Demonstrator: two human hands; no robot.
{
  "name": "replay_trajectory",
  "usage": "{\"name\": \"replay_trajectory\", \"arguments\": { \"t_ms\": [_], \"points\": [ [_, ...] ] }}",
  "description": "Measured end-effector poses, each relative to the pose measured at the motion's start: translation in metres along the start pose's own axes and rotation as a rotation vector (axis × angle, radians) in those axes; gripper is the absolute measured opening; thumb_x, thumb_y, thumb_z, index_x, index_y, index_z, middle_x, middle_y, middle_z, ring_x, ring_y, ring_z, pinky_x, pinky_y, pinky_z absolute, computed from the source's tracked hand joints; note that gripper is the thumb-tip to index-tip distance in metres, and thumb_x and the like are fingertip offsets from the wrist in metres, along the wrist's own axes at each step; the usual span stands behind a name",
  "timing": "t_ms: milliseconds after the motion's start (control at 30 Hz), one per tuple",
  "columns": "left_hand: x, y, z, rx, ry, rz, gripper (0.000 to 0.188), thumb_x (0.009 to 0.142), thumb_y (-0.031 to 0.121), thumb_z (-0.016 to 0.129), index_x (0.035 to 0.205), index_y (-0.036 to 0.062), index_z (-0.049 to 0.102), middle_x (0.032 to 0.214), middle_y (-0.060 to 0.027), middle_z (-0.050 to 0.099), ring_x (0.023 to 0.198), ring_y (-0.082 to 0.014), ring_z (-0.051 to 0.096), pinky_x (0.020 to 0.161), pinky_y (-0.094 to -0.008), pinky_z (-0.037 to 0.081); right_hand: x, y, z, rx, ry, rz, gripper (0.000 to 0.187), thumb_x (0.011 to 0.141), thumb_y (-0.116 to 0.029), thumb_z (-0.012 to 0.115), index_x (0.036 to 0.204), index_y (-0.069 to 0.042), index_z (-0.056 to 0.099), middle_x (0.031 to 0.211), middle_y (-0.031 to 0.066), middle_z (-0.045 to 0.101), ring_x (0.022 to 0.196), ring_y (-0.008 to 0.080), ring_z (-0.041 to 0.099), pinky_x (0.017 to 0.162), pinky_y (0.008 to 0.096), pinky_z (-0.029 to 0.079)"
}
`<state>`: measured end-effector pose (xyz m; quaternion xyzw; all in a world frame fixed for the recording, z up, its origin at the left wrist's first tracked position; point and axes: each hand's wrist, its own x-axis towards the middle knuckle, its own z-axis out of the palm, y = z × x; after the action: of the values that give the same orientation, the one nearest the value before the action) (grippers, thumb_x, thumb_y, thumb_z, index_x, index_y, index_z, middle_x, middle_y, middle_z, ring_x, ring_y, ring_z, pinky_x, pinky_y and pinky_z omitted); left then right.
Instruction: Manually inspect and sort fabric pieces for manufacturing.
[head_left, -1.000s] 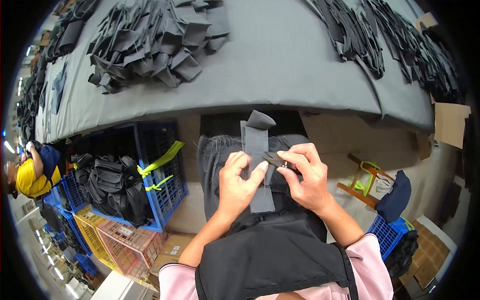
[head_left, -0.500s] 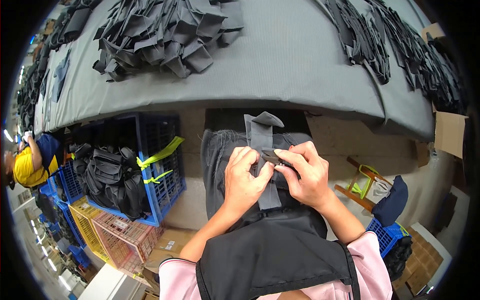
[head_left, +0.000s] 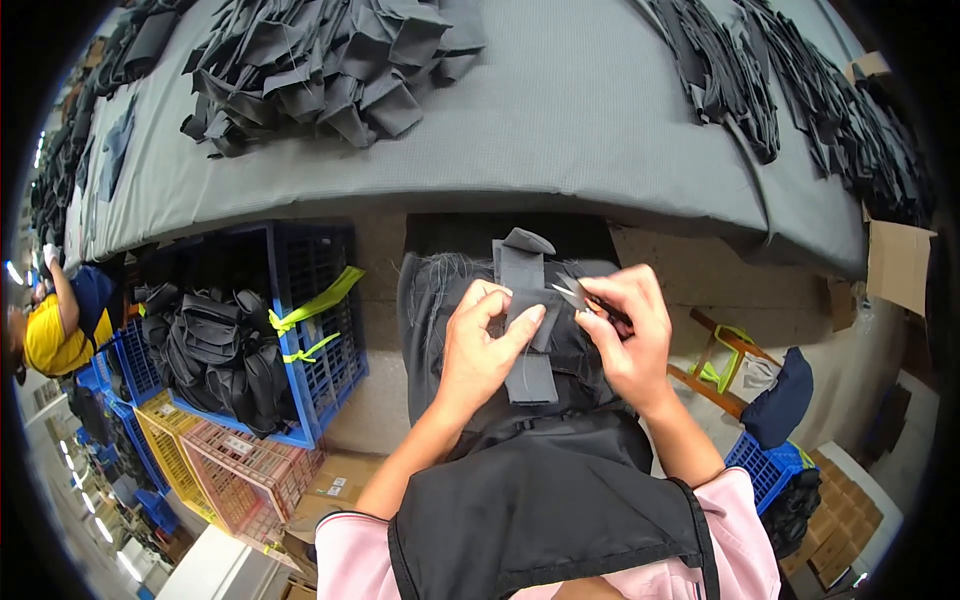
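A dark grey fabric piece (head_left: 530, 380) with a folded upper end lies across the dark cloth (head_left: 425, 350) over my lap. My left hand (head_left: 480, 350) holds this piece at its middle, with the thumb on top and the other fingers curled, partly hidden. Close on its right, my right hand (head_left: 635, 335) is closed around a pair of thread snips (head_left: 572, 292). The blades point up and left, apart at the tips and just beside the fabric. Loose threads fray along the lap cloth's far edge.
Ahead stands a grey-covered table (head_left: 560, 150) with a heap of dark fabric pieces (head_left: 330, 70) and more stacks (head_left: 730, 80) at right. A blue crate (head_left: 310, 390) of black bags is at left. A wooden stool (head_left: 715, 390) stands right. A co-worker in yellow (head_left: 55, 335) is far left.
My right hand has drawn back to the right from the fabric, and the snips' blades now show. My left hand stays at the fabric, its thumb and forefinger farther from my right hand.
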<state>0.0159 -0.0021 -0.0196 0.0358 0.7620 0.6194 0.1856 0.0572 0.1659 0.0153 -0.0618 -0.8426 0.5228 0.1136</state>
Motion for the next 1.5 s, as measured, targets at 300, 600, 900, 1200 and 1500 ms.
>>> {"name": "replay_trajectory", "arguments": {
  "t_ms": [300, 600, 900, 1200, 1500],
  "points": [
    [0.0, 0.011, -0.005, -0.224, -0.09, -0.308, 0.031, 0.088, 0.019, 0.064, 0.067, 0.0005, 0.049, 0.068, 0.0059, 0.037, 0.063, -0.0024, 0.034, 0.054, -0.0206, 0.029, 0.006, 0.004, 0.011, -0.018, -0.178, -0.075, 0.042, 0.063, 0.006, 0.069, 0.103, -0.004, 0.064, 0.069, 0.0017, 0.038, 0.057, 0.0101, 0.037, 0.049, 0.0236, 0.031],
    [-0.005, 0.009, -0.009, -0.518, -0.203, -0.544, 0.033, 0.093, 0.031, 0.055, 0.102, -0.0001, 0.061, 0.083, 0.0022, 0.057, 0.078, -0.0071, 0.052, 0.076, -0.0201, 0.04, 0.025, 0.023, 0.04, 0.906, -0.292, 0.8, 0.016, 0.088, -0.018, 0.061, 0.079, -0.008, 0.054, 0.069, -0.0077, 0.047, 0.06, -0.0002, 0.037, 0.051, 0.0179, 0.03],
    [0.001, -0.009, -0.005, -0.285, 0.08, -0.193, 0.021, 0.09, 0.017, 0.061, 0.076, 0.0054, 0.051, 0.065, 0.0077, 0.046, 0.06, -0.0003, 0.035, 0.051, -0.0188, 0.029, -0.021, 0.005, 0.009, 0.11, -0.055, 0.191, 0.029, 0.076, -0.007, 0.072, 0.101, -0.003, 0.058, 0.087, 0.0055, 0.063, 0.072, 0.0108, 0.061, 0.065, 0.0241, 0.049],
    [-0.006, -0.003, 0.0, -0.19, 0.161, -0.067, 0.035, 0.088, 0.019, 0.063, 0.066, 0.005, 0.04, 0.058, 0.0046, 0.042, 0.057, -0.0013, 0.033, 0.047, -0.0212, 0.029, -0.009, -0.006, -0.003, -0.392, -0.11, -0.176, 0.032, 0.068, -0.009, 0.074, 0.097, -0.005, 0.061, 0.074, 0.0073, 0.058, 0.061, 0.0193, 0.058, 0.057, 0.0284, 0.045],
    [-0.006, -0.003, -0.001, -0.136, 0.154, -0.026, 0.036, 0.087, 0.018, 0.065, 0.066, 0.0043, 0.04, 0.057, 0.0043, 0.04, 0.057, -0.002, 0.033, 0.046, -0.0211, 0.028, -0.007, -0.012, -0.008, -0.492, -0.139, -0.273, 0.032, 0.066, -0.012, 0.075, 0.096, -0.007, 0.063, 0.069, 0.0062, 0.055, 0.058, 0.0226, 0.053, 0.053, 0.0322, 0.04]
  ]
}}
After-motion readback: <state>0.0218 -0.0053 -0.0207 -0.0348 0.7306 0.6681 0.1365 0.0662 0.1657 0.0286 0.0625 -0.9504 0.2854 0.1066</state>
